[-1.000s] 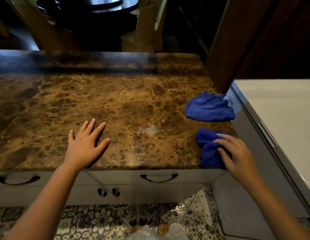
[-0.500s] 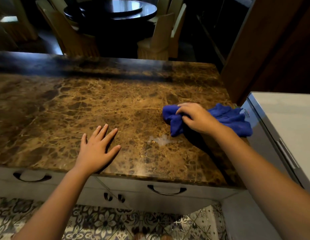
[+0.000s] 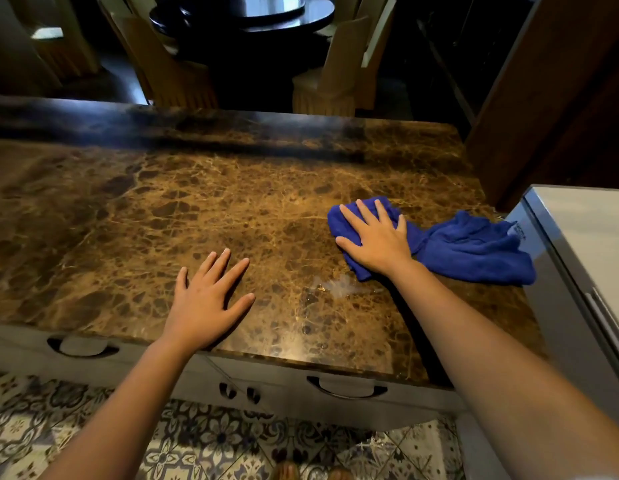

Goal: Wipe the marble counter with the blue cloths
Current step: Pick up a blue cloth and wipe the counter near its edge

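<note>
Two hands lie flat on the marble counter (image 3: 204, 188), the left hand (image 3: 205, 303) bare at lower centre, the right hand (image 3: 379, 239), fingers spread, pressing one blue cloth (image 3: 339, 223) at centre right, another blue cloth (image 3: 474, 251) touching it.

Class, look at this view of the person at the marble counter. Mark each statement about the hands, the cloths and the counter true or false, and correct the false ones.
1. The right hand lies flat on a blue cloth. True.
2. The left hand holds a cloth. False: it rests bare on the marble counter.
3. A second blue cloth lies beside the white appliance. True.
4. The whitish smear lies under the right hand. False: it is uncovered, nearer the person.
5. The drawer is pulled open. False: shut.
</note>
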Motion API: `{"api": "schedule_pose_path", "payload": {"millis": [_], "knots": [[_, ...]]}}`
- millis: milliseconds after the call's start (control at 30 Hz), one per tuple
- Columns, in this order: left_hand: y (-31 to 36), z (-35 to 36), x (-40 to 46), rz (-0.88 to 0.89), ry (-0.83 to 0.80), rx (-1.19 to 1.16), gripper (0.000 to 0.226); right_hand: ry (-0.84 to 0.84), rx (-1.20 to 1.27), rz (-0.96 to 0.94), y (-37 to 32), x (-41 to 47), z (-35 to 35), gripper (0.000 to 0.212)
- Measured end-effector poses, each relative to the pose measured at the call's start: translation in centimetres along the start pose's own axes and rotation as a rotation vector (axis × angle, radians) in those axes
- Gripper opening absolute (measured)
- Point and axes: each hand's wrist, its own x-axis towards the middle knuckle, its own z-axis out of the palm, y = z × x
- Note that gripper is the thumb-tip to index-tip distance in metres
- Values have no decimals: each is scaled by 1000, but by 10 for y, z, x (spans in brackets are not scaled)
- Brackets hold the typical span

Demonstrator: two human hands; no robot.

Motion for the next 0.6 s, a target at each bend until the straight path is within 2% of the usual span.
{"api": "schedule_pose_path", "payload": {"millis": [167,300,367,500,600], "knots": [[0,2,-1,5,14,3,70,26,84,-142,-32,-65,8,61],[0,2,0,5,23,11,73,-30,130,-377,-91,-116,15,58],[-1,2,0,9,20,9,74,-7,118,-474,-105,-140,18,53],[-2,3,1,20,29,19,74,6,163,-590,-86,-176,22,47],[-2,2,1,18,13,19,74,40,400,-535,-67,-183,14,47]]}}
